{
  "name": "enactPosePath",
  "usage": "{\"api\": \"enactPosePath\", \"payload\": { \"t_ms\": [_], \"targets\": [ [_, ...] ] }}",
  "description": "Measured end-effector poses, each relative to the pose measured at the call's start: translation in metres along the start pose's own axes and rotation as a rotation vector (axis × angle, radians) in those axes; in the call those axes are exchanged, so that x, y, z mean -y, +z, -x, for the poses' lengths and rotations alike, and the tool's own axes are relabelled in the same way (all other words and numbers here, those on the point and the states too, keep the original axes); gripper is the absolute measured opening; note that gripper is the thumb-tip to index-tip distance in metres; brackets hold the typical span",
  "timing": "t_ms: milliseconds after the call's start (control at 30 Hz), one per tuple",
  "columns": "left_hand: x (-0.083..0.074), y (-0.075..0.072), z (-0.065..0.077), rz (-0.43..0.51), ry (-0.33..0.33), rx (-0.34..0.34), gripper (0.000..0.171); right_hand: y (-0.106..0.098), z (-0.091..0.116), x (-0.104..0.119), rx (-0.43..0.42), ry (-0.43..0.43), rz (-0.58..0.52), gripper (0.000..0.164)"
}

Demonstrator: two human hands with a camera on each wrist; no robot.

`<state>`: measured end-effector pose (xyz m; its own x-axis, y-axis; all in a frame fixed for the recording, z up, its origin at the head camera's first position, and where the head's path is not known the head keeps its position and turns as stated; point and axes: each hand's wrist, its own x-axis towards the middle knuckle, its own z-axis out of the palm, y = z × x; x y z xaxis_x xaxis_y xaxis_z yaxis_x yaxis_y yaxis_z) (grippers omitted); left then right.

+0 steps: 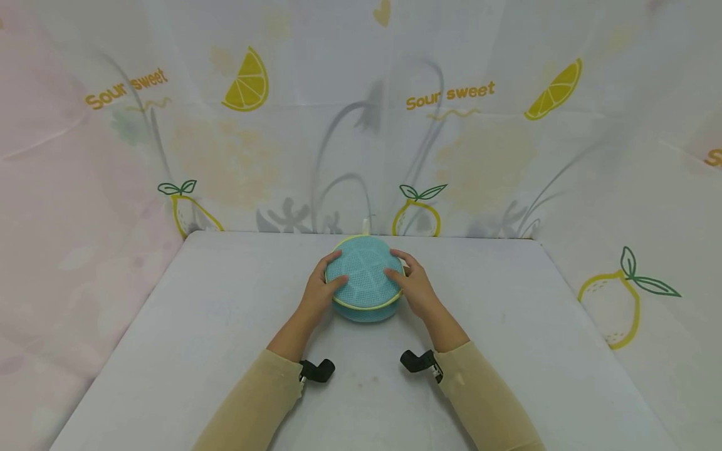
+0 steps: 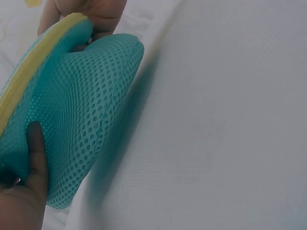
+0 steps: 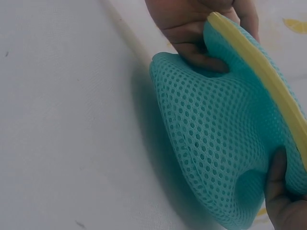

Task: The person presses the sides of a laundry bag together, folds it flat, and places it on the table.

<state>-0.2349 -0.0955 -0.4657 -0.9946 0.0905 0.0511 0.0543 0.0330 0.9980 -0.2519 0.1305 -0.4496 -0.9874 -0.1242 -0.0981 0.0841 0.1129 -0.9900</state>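
A round turquoise mesh laundry bag (image 1: 366, 269) with yellow edging is held between both hands near the back of the table. My left hand (image 1: 318, 288) grips its left side, thumb over the top. On the opposite side my right hand (image 1: 417, 288) does the same, with its thumb on the mesh too. In the left wrist view, the bag's side wall (image 2: 91, 100) bulges under the yellow band (image 2: 29, 67), and fingers press into the mesh. The right wrist view shows the mesh dented (image 3: 249, 187) near a finger, with the wall folded inward below the band.
A white table (image 1: 225, 313) spreads around the bag, its back edge just behind it. Behind and beside stands a cloth backdrop (image 1: 316, 62) printed with lemons. Black wrist cameras (image 1: 318, 371) sit at the cuffs of the tan sleeves (image 1: 254, 401). A pale tab (image 1: 366, 226) sticks up behind the bag.
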Motion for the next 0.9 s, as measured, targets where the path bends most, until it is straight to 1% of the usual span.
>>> {"api": "enactPosePath", "payload": {
  "t_ms": [233, 400, 600, 767, 900],
  "targets": [
    [-0.001, 0.0, 0.0, -0.002, -0.007, 0.005, 0.065, -0.001, 0.002, 0.002, 0.035, -0.012, 0.007, 0.058],
    [0.0, 0.002, 0.0, 0.031, -0.021, -0.021, 0.069, -0.002, 0.003, 0.002, 0.055, -0.022, 0.0, 0.057],
    [0.001, 0.007, 0.003, -0.034, -0.065, -0.069, 0.068, -0.002, 0.002, 0.0, 0.047, -0.021, -0.005, 0.058],
    [-0.002, 0.012, 0.008, -0.071, -0.1, -0.119, 0.068, -0.002, 0.001, -0.001, 0.035, -0.008, -0.007, 0.058],
    [-0.006, 0.013, 0.011, -0.098, -0.138, -0.147, 0.068, -0.001, 0.001, -0.002, 0.034, -0.013, -0.005, 0.058]
  ]
}}
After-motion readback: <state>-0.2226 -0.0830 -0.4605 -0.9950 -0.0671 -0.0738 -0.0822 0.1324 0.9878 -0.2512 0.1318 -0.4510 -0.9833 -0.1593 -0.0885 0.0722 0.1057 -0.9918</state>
